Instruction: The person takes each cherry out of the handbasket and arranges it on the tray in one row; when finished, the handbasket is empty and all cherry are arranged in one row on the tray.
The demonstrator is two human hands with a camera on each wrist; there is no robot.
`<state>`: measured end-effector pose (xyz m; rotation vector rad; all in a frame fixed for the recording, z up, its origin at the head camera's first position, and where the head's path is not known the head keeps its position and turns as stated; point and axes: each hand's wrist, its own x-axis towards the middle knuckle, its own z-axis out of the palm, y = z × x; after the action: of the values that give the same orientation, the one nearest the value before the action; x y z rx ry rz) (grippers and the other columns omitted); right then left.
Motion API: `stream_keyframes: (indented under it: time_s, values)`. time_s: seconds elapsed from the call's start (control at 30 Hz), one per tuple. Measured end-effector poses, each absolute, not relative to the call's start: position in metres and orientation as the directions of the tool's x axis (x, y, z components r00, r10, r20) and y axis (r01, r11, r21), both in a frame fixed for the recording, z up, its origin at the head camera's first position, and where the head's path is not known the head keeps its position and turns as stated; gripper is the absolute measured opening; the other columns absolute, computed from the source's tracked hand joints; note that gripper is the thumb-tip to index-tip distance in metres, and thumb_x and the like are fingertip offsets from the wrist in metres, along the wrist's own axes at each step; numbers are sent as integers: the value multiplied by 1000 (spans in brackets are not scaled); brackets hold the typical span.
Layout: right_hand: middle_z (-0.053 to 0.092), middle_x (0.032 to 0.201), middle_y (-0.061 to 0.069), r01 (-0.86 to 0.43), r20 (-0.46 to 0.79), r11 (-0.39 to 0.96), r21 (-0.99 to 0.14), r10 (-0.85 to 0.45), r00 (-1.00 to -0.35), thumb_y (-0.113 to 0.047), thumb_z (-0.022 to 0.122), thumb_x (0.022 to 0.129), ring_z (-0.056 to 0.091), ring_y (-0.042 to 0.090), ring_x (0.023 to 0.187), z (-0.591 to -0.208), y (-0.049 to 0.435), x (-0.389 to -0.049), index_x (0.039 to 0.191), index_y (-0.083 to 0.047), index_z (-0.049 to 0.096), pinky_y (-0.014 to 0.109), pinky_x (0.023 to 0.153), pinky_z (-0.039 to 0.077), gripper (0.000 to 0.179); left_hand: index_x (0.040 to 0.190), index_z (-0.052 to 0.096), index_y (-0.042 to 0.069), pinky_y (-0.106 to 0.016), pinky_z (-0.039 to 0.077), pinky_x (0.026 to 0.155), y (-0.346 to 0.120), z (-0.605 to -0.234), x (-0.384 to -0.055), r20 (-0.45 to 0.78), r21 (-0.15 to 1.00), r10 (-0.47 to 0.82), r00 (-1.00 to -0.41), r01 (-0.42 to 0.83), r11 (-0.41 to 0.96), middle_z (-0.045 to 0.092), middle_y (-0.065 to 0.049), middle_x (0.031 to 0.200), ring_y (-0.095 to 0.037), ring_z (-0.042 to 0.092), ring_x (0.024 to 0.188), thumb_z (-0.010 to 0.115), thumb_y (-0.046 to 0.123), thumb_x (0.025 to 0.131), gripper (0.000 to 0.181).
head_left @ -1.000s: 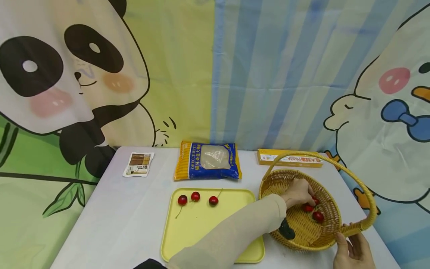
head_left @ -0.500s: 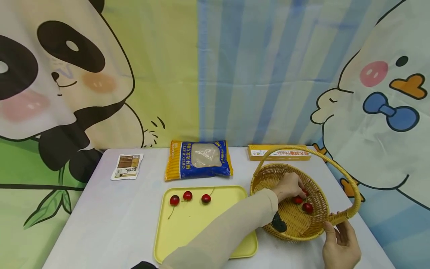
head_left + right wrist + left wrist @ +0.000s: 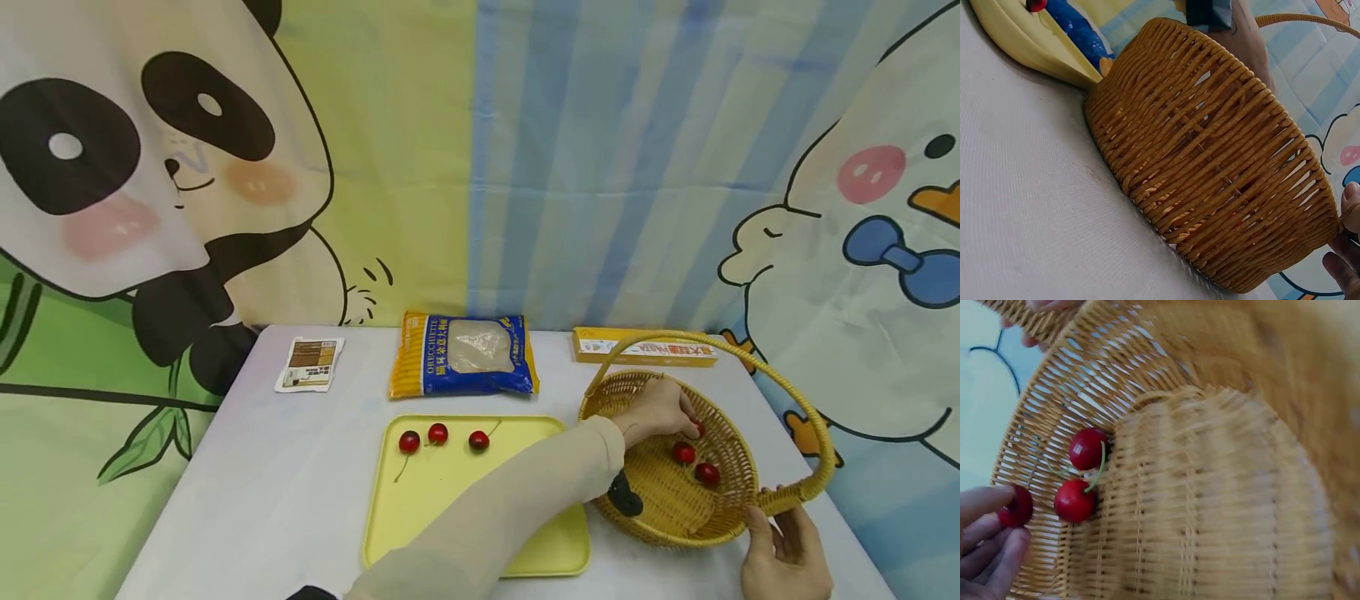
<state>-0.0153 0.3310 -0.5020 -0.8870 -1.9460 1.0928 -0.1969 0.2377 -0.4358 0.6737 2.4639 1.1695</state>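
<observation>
1. The left grip [image 3: 657, 412] pinched a glossy dark-red cherry [image 3: 1018, 511] by the wall of a round golden wicker basket [image 3: 678, 502].
2. Two more shiny red cherries [image 3: 1075, 501] lay near it in the basket, thin green stems showing.
3. The right grip [image 3: 786, 553] held the arched wicker handle [image 3: 797, 395] at its base.
4. A cream sleeve [image 3: 487, 508] hid part of a pale-yellow rectangular tray [image 3: 397, 512] bearing three red cherries [image 3: 408, 442].
5. Beyond, on the white surface [image 3: 247, 483], were a blue-and-yellow plastic bag [image 3: 480, 357], a flat white sachet [image 3: 310, 365] and an orange-yellow box [image 3: 592, 347] partly masked by the handle.

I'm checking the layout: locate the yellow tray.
In the head view, the yellow tray lies left of the wicker basket, in front of the orecchiette bag.
</observation>
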Motion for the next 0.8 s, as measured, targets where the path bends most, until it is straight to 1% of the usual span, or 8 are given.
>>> stream_keyframes:
  time_s: [0.1, 0.17, 0.27, 0.33, 0.43, 0.57, 0.8]
  values:
    - [56, 153, 12, 273, 205, 376, -885, 843, -498, -25, 60, 105, 55, 9, 138, -503, 334, -14, 156, -25, 50, 22, 113, 46, 51, 99, 85, 20, -15, 48, 64, 232, -428, -194, -78, 777, 569, -818, 308, 549, 75, 14, 105, -2, 64, 91, 88, 22, 86, 13]
    - [51, 158, 13, 306, 175, 359, -882, 851, -495, -26, 55, 107, 49, 15, 146, -504, 336, -12, 159, -25, 45, 27, 118, 42, 53, 101, 85, 22, -14, 48, 66, 229, -425, -192, -78, 776, 587, -806, 321, 544, 75, 15, 105, 0, 64, 92, 88, 23, 87, 15]
    - [46, 163, 12, 336, 143, 337, -880, 861, -489, -28, 50, 109, 43, 20, 152, -504, 338, -11, 162, -25, 40, 31, 122, 39, 54, 105, 84, 24, -14, 49, 68, 224, -420, -191, -94, 790, 599, -795, 307, 531, 75, 17, 105, 1, 64, 94, 87, 24, 88, 17]
    - [46, 162, 11, 332, 147, 336, -881, 863, -483, -28, 50, 109, 44, 19, 151, -503, 339, -10, 161, -25, 40, 32, 122, 39, 53, 106, 84, 25, -14, 50, 70, 221, -416, -190, -109, 798, 599, -793, 290, 529, 74, 19, 106, 2, 64, 94, 87, 24, 88, 19]
    - [52, 158, 9, 304, 172, 343, -889, 865, -471, -26, 53, 108, 50, 12, 145, -501, 339, -12, 158, -28, 45, 29, 119, 42, 51, 106, 84, 26, -15, 51, 70, 215, -411, -190, -129, 812, 589, -798, 257, 524, 74, 20, 106, 3, 63, 94, 88, 24, 87, 19]
    - [55, 156, 6, 280, 175, 336, -899, 863, -475, -23, 55, 108, 53, 7, 141, -502, 338, -15, 156, -29, 48, 26, 116, 44, 49, 106, 83, 25, -16, 52, 71, 203, -406, -190, -138, 826, 574, -807, 226, 516, 74, 19, 105, 3, 64, 92, 87, 23, 88, 19]
    - [53, 157, 8, 294, 165, 342, -892, 855, -492, -25, 53, 108, 52, 8, 143, -503, 334, -19, 157, -29, 47, 27, 117, 44, 49, 110, 83, 26, -15, 52, 71, 171, -408, -190, -120, 836, 577, -808, 231, 498, 75, 19, 98, 4, 65, 86, 87, 26, 88, 22]
